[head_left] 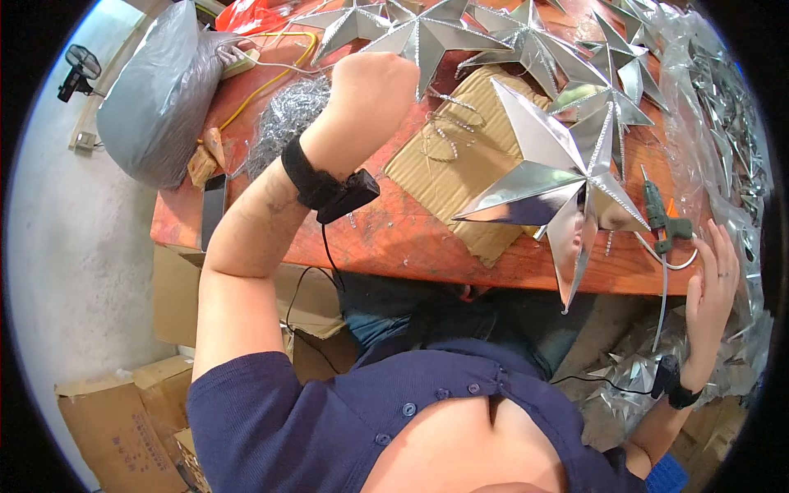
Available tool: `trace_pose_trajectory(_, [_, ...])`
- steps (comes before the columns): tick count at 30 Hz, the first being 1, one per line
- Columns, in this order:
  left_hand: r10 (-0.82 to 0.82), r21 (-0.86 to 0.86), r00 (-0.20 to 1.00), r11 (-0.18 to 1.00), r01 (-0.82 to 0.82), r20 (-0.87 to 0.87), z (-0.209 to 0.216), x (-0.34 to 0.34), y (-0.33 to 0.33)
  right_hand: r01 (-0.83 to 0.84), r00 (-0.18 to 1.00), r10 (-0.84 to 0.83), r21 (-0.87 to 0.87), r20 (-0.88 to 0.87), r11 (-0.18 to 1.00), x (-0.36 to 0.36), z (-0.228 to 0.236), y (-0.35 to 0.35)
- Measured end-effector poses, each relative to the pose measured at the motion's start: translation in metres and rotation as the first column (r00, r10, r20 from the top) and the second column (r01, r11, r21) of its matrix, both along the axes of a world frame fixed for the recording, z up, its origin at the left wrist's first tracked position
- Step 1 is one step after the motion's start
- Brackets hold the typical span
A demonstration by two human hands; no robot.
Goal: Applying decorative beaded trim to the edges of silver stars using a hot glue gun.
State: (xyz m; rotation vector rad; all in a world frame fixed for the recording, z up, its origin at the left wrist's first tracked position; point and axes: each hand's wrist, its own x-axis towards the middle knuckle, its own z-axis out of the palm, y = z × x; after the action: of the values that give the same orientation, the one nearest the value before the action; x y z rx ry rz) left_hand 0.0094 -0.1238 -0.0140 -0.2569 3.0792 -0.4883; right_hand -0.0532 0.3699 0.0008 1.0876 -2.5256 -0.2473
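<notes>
My left hand (374, 92) is a closed fist over the far side of the table, its fingers curled under. It overlaps the edge of a silver star (415, 39); what it may hold is hidden. My right hand (717, 267) is open, fingers stretched, beside the table's right edge and against clear plastic sheeting (686, 107). Just left of its fingertips is a green glue gun (664, 218) with a pale cord. A large shiny star (579, 185) with beaded ridges lies between my hands, one point jutting past the front edge.
Corrugated cardboard (419, 168) on the red wooden table (370, 246) bears loose bead strands (444, 135). Tangled silver strands (288, 115), a phone (214, 201) and a grey plastic bag (156, 99) are at left. More silver stars (534, 45) crowd the back. Cardboard boxes (123, 427) stand below.
</notes>
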Motion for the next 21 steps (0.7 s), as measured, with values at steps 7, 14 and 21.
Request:
trace_pose_trajectory(7, [-0.322, 0.379, 0.925, 0.845, 0.377, -0.201, -0.047, -0.033, -0.013, 0.041, 0.999, -0.042, -0.039, -0.029, 0.998, 0.034, 0.008, 0.015])
trace_pose_trajectory(14, [-0.303, 0.457, 0.916, 0.797, 0.396, -0.264, -0.052, -0.032, -0.018, 0.055, 0.998, -0.056, -0.054, -0.03, 0.997, 0.04, 0.003, 0.02])
trace_pose_trajectory(21, [-0.301, 0.504, 0.898, 0.749, 0.43, -0.321, -0.054, -0.008, -0.017, 0.062, 0.998, -0.064, -0.106, -0.013, 0.992, 0.039, -0.006, 0.021])
